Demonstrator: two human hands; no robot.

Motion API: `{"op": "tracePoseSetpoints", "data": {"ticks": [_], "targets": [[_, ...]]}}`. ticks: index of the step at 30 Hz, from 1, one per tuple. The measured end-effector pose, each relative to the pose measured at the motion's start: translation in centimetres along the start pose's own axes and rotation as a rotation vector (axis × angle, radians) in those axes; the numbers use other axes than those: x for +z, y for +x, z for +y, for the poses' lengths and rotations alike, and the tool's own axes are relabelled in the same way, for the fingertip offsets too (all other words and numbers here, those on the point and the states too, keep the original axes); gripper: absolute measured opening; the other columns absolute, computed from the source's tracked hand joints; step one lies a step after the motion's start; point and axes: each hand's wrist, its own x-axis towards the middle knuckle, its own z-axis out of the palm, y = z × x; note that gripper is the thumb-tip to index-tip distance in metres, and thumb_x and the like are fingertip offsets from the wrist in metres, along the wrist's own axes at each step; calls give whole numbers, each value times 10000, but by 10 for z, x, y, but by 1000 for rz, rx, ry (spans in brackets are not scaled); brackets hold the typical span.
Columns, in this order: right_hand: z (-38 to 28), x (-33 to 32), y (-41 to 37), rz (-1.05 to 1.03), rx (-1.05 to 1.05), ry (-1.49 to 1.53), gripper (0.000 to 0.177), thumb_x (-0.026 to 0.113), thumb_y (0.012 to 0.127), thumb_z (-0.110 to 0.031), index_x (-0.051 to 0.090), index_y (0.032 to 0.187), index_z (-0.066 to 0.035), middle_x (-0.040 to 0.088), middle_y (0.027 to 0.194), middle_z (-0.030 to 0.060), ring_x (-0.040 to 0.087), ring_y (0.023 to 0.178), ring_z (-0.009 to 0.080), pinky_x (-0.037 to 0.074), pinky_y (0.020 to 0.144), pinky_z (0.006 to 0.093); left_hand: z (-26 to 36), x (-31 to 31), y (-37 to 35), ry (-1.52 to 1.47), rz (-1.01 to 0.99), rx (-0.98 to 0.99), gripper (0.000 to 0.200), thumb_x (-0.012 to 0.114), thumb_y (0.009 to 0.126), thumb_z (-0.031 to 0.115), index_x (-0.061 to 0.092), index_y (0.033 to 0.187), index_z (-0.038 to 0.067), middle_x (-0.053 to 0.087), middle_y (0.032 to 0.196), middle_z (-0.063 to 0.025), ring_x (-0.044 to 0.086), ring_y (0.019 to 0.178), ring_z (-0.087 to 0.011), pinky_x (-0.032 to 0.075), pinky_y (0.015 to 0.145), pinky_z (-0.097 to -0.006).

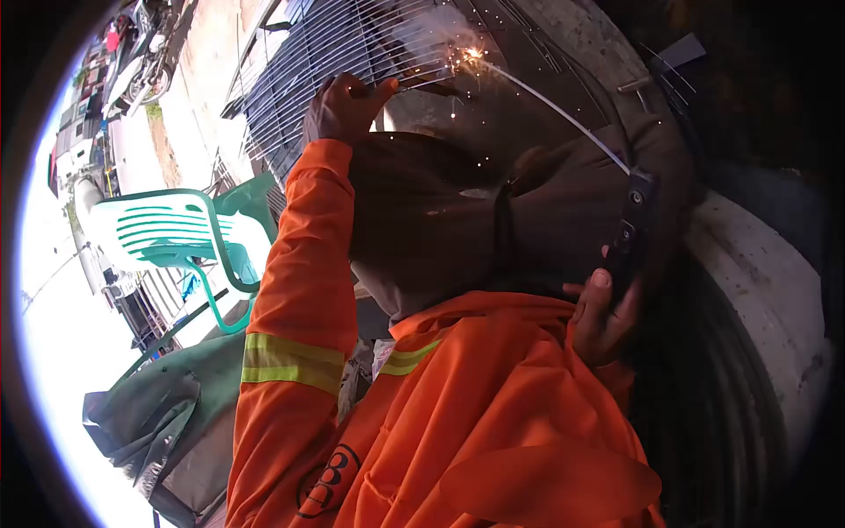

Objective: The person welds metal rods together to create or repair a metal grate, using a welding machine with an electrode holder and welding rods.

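Observation:
My right hand [606, 312] is closed around a black electrode holder [630, 224] beside my right thigh. A long pale welding electrode [559, 107] runs from the holder to a bright arc [473, 55], where sparks and smoke fly off. The arc is at the right end of a metal grille [304, 75] made of many thin parallel bars. On the near edge of that grille, my left hand [345, 107] rests with its fingers curled over the bars and its thumb pointing toward the sparks. Its fingertips are partly hidden.
A pale green plastic chair [167, 224] stands to the left, close to my left arm. Dark green sheeting [154, 405] is draped below it. A motorcycle [145, 75] is parked at the upper left. A cable [607, 97] curves past the holder on the right.

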Motion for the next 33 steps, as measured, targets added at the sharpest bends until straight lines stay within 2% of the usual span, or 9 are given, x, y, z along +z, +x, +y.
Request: {"op": "tracePoseSetpoints", "data": {"ticks": [3,8,11,12,13,15,16,18,33], "targets": [[4,3,0,2,-35,-10,408,483,1060,-223,491,1363,50,481,720,-22,395,506,24,560,651,256,-7,-4,2,40,41,49,731,727,739,761,717,859,40,705,980,-162,686,928,-349,545,819,-463],[4,2,0,-6,-43,-63,400,486,1063,-229,497,1354,46,482,717,-22,399,506,23,557,638,259,-10,-11,0,158,-3,76,379,721,803,378,701,984,46,696,1067,-189,679,961,-395,545,847,-475],[3,2,0,-10,-34,-61,399,496,1062,-234,502,1347,45,494,728,-21,409,509,26,555,631,256,-80,37,26,143,73,190,348,676,759,253,691,1043,53,687,1121,-208,669,1009,-411,544,873,-471],[2,1,0,-10,-34,-61,399,496,1062,-234,502,1347,45,494,728,-21,409,509,26,555,631,256,-54,18,15,185,-6,192,386,707,818,373,698,1013,41,688,1140,-204,667,1034,-399,542,887,-460],[2,1,1,-13,-38,-73,402,502,1059,-237,505,1345,46,502,733,-17,414,511,27,554,628,253,-25,1,7,186,-5,193,386,707,818,373,698,1013,41,688,1140,-204,667,1034,-399,542,887,-460],[2,1,1,-15,-40,-87,405,508,1057,-239,507,1343,47,510,739,-13,418,513,28,553,624,250,16,-19,-2,112,-78,-64,568,712,838,574,702,967,21,691,1113,-204,664,1038,-394,534,892,-468],[2,1,1,-14,-47,-93,410,511,1055,-241,510,1345,49,516,747,-10,418,517,30,554,623,248,12,-17,-1,111,-78,-64,568,712,838,574,702,967,21,691,1113,-204,664,1038,-394,534,892,-468],[2,1,1,-13,-53,-100,415,514,1054,-243,513,1348,50,523,756,-7,419,520,32,554,623,246,-3,-9,1,68,-73,33,742,671,809,738,707,929,6,691,1066,-207,666,1020,-387,525,895,-477],[1,-1,-2,-25,-20,-106,434,526,1055,-264,521,1360,45,541,816,-7,419,548,31,560,641,249,0,-8,-3,60,-67,-6,753,680,788,755,730,990,31,700,1110,-202,677,1044,-375,529,924,-455]]}}
